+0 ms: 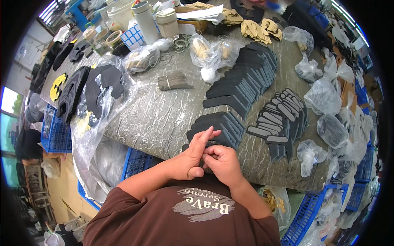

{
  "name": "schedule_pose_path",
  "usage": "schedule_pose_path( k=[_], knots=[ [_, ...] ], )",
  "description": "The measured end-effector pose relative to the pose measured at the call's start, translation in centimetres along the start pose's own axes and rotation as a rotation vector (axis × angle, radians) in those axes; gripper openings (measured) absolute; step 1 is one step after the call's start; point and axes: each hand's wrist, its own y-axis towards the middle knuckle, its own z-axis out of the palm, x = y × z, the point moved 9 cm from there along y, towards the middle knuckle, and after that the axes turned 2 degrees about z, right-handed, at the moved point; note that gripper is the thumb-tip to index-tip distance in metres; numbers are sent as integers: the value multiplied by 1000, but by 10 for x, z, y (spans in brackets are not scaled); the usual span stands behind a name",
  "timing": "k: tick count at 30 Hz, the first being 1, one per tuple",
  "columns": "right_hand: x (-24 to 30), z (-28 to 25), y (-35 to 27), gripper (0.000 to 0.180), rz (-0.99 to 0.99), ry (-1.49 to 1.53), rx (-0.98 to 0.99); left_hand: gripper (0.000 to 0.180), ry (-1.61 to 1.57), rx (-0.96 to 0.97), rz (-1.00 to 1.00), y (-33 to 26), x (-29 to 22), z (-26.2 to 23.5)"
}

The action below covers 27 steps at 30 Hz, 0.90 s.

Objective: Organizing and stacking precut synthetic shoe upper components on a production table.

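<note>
Both hands meet at the near edge of the worktop (164, 119), pressed against each other. Left hand (192, 158): fingers mostly extended, index and middle pointing up and away, resting on the right hand's fingers. Right hand (223, 162): fingers curled inward, loosely closed; a dark foam piece (201, 164) seems pinched between the two hands, though it is mostly hidden and the grip cannot be told for certain. Just beyond the fingertips, touching them, lies a fanned stack of dark foam pieces (221, 127); exact count not readable. Further back, a second, longer row of the same dark pieces (242, 84). To the right, a spread of black strips with grey centres (281, 119), too overlapped to count. One bundle of thin sticks (172, 81) mid-worktop. Two white cylindrical containers (158, 20) at the far edge. Several knotted clear bags (324, 96) along the right side.
</note>
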Motion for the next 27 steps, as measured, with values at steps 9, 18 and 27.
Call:
schedule_pose_path(
  k=[9, 18, 27],
  knots=[
    [-3, 0, 1, 5, -9, -27, -38, 120, -31, 31, 6, 0, 0, 2],
    [-21, 5, 5, 3, 90, 243, 21, 115, -799, -111, -105, -1, 8, 8],
    [-37, 8, 2, 8, 220, 604, 134, 37, -325, -168, -70, -3, 7, -18]
  ],
)
